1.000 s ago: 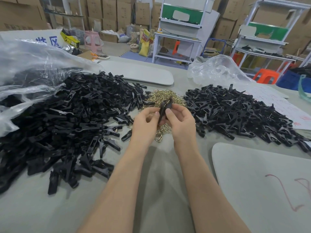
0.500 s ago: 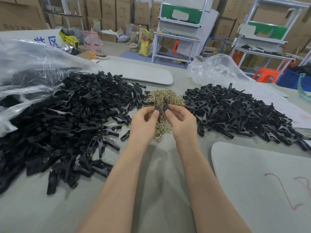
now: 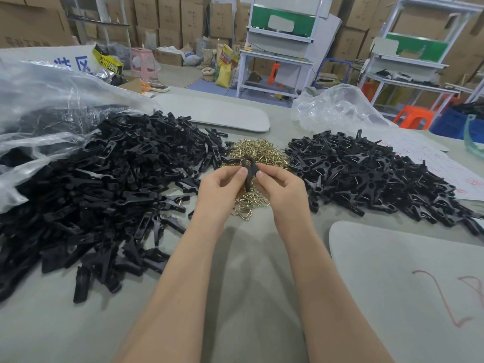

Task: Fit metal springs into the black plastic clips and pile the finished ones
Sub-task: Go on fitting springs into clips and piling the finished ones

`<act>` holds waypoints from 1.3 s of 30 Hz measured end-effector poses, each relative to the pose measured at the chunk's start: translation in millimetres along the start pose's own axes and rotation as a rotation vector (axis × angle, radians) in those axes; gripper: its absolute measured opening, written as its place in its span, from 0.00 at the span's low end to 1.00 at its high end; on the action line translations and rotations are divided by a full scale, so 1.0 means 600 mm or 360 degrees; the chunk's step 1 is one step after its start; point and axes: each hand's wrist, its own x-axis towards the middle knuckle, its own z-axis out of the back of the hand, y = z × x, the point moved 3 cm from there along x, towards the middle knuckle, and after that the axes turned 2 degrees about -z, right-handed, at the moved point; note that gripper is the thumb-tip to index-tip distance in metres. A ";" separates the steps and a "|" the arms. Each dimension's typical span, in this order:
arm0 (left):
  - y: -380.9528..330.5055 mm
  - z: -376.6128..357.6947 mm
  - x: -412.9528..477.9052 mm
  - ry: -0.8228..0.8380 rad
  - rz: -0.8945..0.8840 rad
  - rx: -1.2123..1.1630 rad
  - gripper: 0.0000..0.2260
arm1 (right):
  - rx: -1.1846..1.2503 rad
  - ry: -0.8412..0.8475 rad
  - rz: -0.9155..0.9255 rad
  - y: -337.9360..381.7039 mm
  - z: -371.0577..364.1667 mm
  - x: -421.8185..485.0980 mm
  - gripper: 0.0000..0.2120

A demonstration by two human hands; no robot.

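My left hand (image 3: 218, 189) and my right hand (image 3: 281, 191) together pinch one black plastic clip (image 3: 248, 167), held upright between the thumbs and fingers over the pile of brass-coloured metal springs (image 3: 255, 153). A large heap of loose black clip parts (image 3: 110, 184) spreads to the left of my hands. A second heap of black clips with springs showing (image 3: 374, 174) lies to the right. Whether a spring sits in the held clip cannot be told.
A clear plastic bag (image 3: 39, 108) holds more black parts at far left. Another crumpled bag (image 3: 337, 108) lies behind the right heap. Grey boards lie at the back (image 3: 217, 113) and at the front right (image 3: 406, 284). Paper sheets (image 3: 445, 166) sit at right.
The clip has turned in my fingers from a long upright piece to a shorter, end-on view, and both hands have shifted slightly away from me over the springs.
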 end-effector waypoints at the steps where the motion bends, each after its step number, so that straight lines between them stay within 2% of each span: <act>1: -0.003 0.000 -0.001 0.0008 0.0014 -0.0036 0.04 | 0.0079 0.0024 -0.0061 0.001 0.000 0.000 0.13; 4: -0.007 -0.003 -0.005 0.0050 0.0113 -0.0143 0.03 | 0.0295 0.0166 -0.0238 0.005 -0.001 0.001 0.10; 6: -0.007 -0.003 -0.005 0.0146 0.0229 -0.0243 0.06 | 0.0441 0.0276 -0.0362 0.007 -0.001 -0.002 0.11; 8: -0.008 -0.002 -0.006 0.0269 0.0287 -0.0328 0.06 | 0.0528 0.0316 -0.0478 0.006 -0.001 -0.005 0.10; 10: -0.009 -0.001 -0.007 0.0295 0.0296 -0.0375 0.03 | 0.0568 0.0249 -0.0563 0.002 -0.002 -0.005 0.07; 12: -0.009 0.000 -0.003 0.0188 0.0304 -0.0504 0.02 | 0.0534 0.0106 -0.0570 -0.005 0.000 -0.001 0.03; 13: -0.008 0.004 0.000 0.0081 0.0342 -0.0640 0.01 | 0.0371 0.0037 -0.0497 -0.007 0.003 0.001 0.02; 15: -0.006 0.018 0.008 -0.0168 0.0490 -0.1055 0.02 | -0.0386 -0.0033 -0.0237 -0.010 0.009 0.000 0.06; 16: -0.004 0.026 0.011 -0.0267 0.0572 -0.1271 0.03 | -0.0849 0.0012 -0.0130 -0.014 0.007 -0.003 0.09; 18: -0.001 0.037 0.011 -0.0386 0.0690 -0.1550 0.03 | -0.1578 0.0208 -0.0131 -0.030 -0.004 -0.008 0.15; 19: -0.001 0.039 0.010 -0.0403 0.0719 -0.1603 0.04 | -0.1798 0.0294 -0.0187 -0.039 -0.011 -0.009 0.16; 21: 0.000 0.036 0.006 -0.0372 0.0749 -0.1634 0.07 | -0.1982 0.0332 -0.0229 -0.049 -0.021 -0.009 0.15; 23: 0.001 0.032 0.005 -0.0319 0.0778 -0.1655 0.09 | -0.1952 0.0303 -0.0202 -0.052 -0.023 -0.006 0.14; 26: 0.004 0.027 0.002 -0.0259 0.0839 -0.1675 0.07 | -0.1798 0.0246 -0.0154 -0.051 -0.019 -0.007 0.11; 31: 0.009 0.015 -0.007 -0.0153 0.0965 -0.1528 0.07 | -0.1568 0.0224 -0.0089 -0.047 -0.012 -0.004 0.04; 33: 0.009 0.012 -0.009 -0.0104 0.1022 -0.1497 0.09 | -0.1372 0.0190 -0.0110 -0.042 -0.005 -0.003 0.02; 36: 0.010 0.007 -0.012 -0.0064 0.1062 -0.1568 0.08 | -0.1017 0.0104 -0.0229 -0.032 0.014 -0.001 0.10; 39: 0.007 0.002 -0.009 -0.0037 0.0998 -0.1677 0.05 | -0.0570 0.0152 -0.0457 -0.025 0.024 -0.001 0.02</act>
